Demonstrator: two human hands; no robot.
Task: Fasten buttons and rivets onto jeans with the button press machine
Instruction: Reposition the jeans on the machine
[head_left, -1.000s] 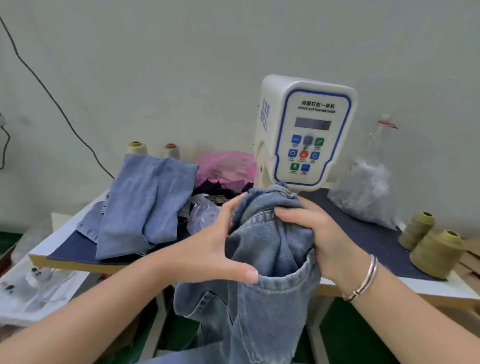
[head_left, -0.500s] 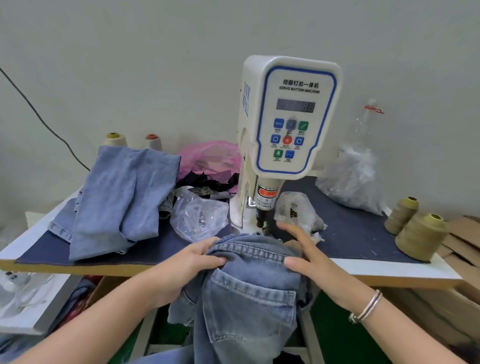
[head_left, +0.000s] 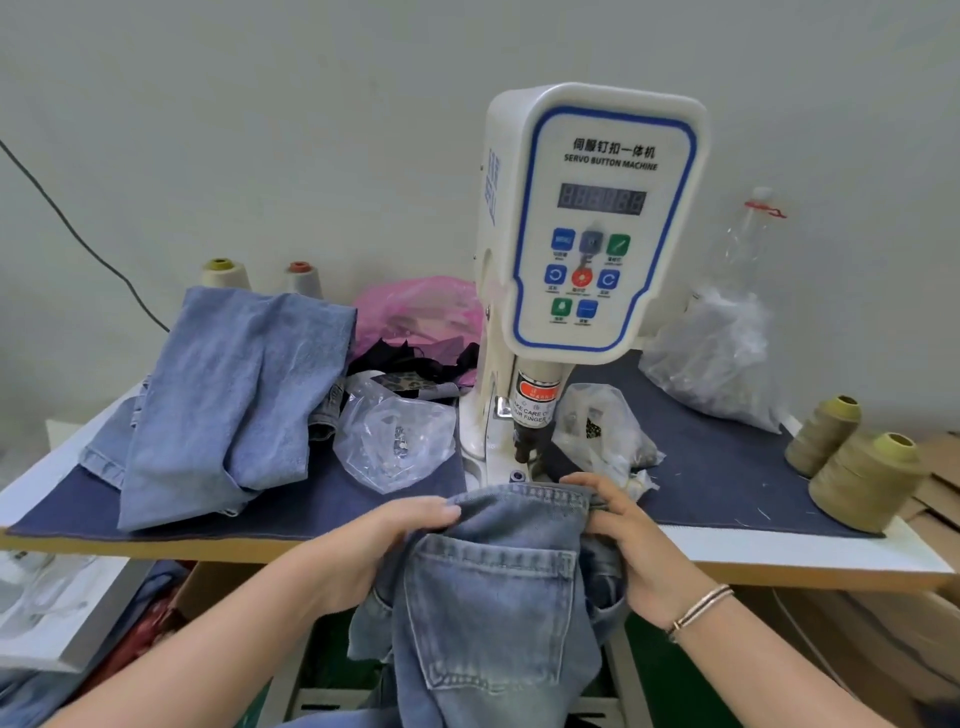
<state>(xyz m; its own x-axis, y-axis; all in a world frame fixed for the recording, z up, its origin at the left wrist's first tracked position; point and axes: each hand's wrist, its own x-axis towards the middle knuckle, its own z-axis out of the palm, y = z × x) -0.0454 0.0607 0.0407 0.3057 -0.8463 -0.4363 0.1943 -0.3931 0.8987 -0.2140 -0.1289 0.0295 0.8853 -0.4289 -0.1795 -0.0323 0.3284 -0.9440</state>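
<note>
A white servo button machine (head_left: 592, 218) stands at the middle of the table, its dark punch (head_left: 523, 447) hanging over a small lower die (head_left: 516, 476). Blue jeans (head_left: 498, 597) hang over the table's front edge, back pocket facing me, with the waistband lying just in front of the die. My left hand (head_left: 374, 545) grips the waistband on the left. My right hand (head_left: 628, 540) pinches the waistband's right end, a bracelet on its wrist.
A folded pair of light blue jeans (head_left: 234, 400) lies on the left of the dark table mat (head_left: 727, 467). Clear bags of metal parts (head_left: 395, 441) (head_left: 602, 431) flank the machine's base. Olive thread cones (head_left: 867, 478) stand at the right, a pink bag (head_left: 421, 312) behind.
Both hands lowered the jeans from in front of the machine's panel down to the table edge. The waistband now lies before the die, and the hands have spread it out flatter.
</note>
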